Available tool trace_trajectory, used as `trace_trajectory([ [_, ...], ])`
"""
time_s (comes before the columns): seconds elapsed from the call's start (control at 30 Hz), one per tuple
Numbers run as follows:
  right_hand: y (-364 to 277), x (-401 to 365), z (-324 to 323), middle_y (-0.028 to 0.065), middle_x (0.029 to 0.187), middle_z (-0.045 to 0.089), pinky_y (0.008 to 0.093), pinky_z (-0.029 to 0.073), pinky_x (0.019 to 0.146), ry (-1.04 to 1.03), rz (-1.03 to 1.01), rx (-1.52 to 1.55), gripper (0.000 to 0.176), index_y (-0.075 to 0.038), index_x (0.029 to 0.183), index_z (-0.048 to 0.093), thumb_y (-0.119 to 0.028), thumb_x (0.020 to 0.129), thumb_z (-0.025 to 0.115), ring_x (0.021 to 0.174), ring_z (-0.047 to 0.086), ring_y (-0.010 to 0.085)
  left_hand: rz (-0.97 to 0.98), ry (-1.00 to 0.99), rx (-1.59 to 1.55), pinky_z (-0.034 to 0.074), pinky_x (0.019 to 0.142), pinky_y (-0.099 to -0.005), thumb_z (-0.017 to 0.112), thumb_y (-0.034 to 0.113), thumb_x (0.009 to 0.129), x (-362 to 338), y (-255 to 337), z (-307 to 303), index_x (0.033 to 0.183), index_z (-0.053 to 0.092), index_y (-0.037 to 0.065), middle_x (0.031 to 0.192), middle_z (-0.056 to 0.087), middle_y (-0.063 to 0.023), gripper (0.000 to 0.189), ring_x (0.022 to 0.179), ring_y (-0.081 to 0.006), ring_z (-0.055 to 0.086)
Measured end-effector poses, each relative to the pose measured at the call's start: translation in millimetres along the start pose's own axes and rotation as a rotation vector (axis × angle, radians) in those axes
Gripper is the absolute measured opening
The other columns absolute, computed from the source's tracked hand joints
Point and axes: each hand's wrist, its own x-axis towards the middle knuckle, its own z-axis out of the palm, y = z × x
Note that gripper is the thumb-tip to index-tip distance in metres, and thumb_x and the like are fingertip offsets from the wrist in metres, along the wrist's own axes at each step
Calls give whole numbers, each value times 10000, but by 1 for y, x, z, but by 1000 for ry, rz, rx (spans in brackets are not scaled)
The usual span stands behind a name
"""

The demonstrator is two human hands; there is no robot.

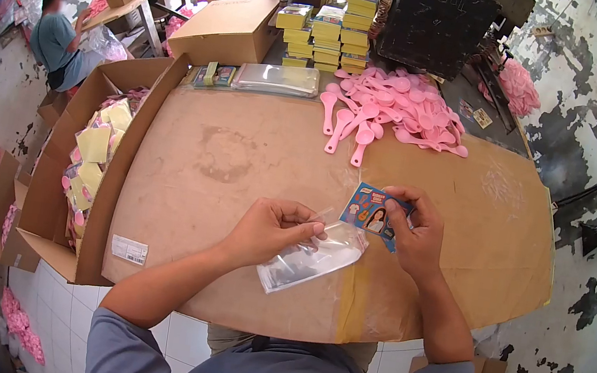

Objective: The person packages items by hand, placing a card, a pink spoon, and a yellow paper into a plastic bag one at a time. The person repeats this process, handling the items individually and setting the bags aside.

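Note:
My left hand (283, 232) pinches a clear plastic bag (307, 264) that hangs below the fingers over the cardboard-covered table (243, 148). Between thumb and fingers of my right hand (414, 229) is a small blue printed card (372, 216) with a portrait and little pictures on it. The card's lower left edge lies right at the bag's upper end. Beyond the hands is a heap of pink plastic spoons (409, 107), a few of them lying loose in front of it.
At left stands a long open carton (97, 234) with packed bags and yellow cards. A stack of clear bags (275, 79), a bundle of cards (215, 75), piles of yellow-edged cards (327, 34) and a closed box (230, 24) line the back. A person (59, 46) sits far left.

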Motion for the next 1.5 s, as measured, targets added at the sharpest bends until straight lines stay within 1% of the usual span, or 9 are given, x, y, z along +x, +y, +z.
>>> trace_trajectory([
  [0.13,1,0,1,47,1055,684,267,530,859,39,-66,8,171,10,1166,659,-28,1000,655,963,648,97,-8,-18,2,587,745,-255,694,200,1017,0,1,0,1097,726,-43,959,778,-99,257,825,-113,727],
  [0.33,-12,2,-1,62,929,682,283,542,681,-176,-182,-264,139,-36,1061,753,-4,941,690,795,669,132,44,-23,100,589,748,-270,660,183,1036,-2,2,4,1121,711,-62,962,771,-104,264,823,-129,732],
  [0.53,-11,0,5,63,870,653,295,541,635,-286,-244,-324,165,-39,1056,768,9,911,707,748,665,156,96,-84,205,583,770,-266,636,135,1042,-7,2,8,1092,697,-59,971,773,-110,209,865,-120,730],
  [0.67,-14,3,-1,67,869,649,300,540,628,-253,-179,-257,148,-39,1041,766,2,909,712,730,657,169,37,-49,139,581,785,-265,636,110,1038,-7,8,7,1091,683,-56,981,773,-118,180,874,-123,729],
  [1.13,-12,1,8,74,890,659,300,540,681,-346,-221,-284,138,-16,1037,762,-8,906,721,772,650,165,134,-62,463,583,796,-255,713,123,991,-12,14,11,1058,742,-34,951,784,-92,173,874,-72,708],
  [1.27,-14,-5,18,72,916,678,279,531,706,-378,-194,-259,206,-25,1121,737,-51,916,739,811,660,140,181,-66,491,582,782,-257,707,124,997,-11,6,10,1059,730,-40,964,782,-93,176,877,-74,702],
  [1.33,-20,-7,20,71,936,691,273,528,711,-305,-182,-253,253,-29,1169,716,-72,922,747,834,667,129,177,-48,420,582,776,-258,684,118,1013,-9,3,8,1091,707,-48,987,778,-98,185,888,-82,702],
  [1.43,-8,-3,13,72,953,706,281,526,721,-159,34,58,316,-32,1222,691,-108,923,759,861,680,135,154,4,183,581,773,-259,646,108,1036,-7,5,10,1145,672,-56,1011,770,-101,198,895,-89,701],
  [1.5,-3,-4,11,80,998,708,300,528,751,-224,43,-16,302,-26,1202,697,-124,923,759,877,680,158,169,24,65,580,764,-253,630,106,1046,-5,3,9,1171,657,-58,1012,766,-98,207,884,-87,698],
])
